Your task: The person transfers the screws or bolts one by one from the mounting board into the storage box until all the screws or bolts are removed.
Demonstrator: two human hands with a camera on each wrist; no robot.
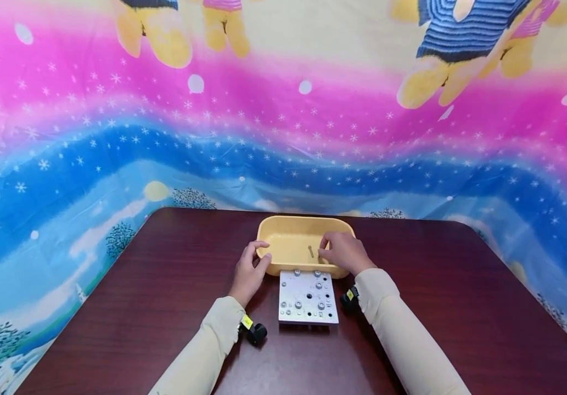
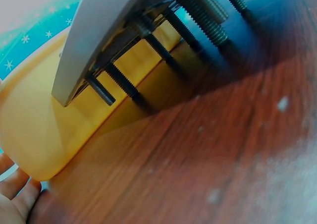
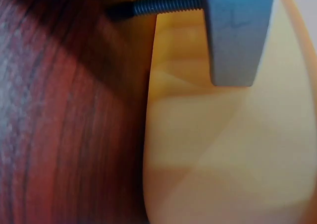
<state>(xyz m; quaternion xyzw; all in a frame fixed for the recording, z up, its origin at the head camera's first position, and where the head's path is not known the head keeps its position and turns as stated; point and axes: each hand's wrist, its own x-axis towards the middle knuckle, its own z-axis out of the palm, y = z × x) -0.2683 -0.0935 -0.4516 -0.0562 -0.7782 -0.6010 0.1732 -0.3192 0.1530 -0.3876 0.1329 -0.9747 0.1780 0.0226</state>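
Note:
My left hand grips the left end of a yellow plastic tub, with its index finger over the rim and its thumb by the near corner. My right hand reaches over the tub's right side, its fingers bent and fingertips low inside. A small brass-coloured screw lies on the tub floor, just left of those fingertips. Whether they pinch something is too small to tell. Against the tub's near side is a silver metal plate with holes and several bolts fitted; threaded bolt shanks stick out beneath it.
Everything stands on a dark red-brown wooden table. A printed cloth hangs behind and around its far edge. Each wrist carries a small black camera, the left one beside the plate's left side.

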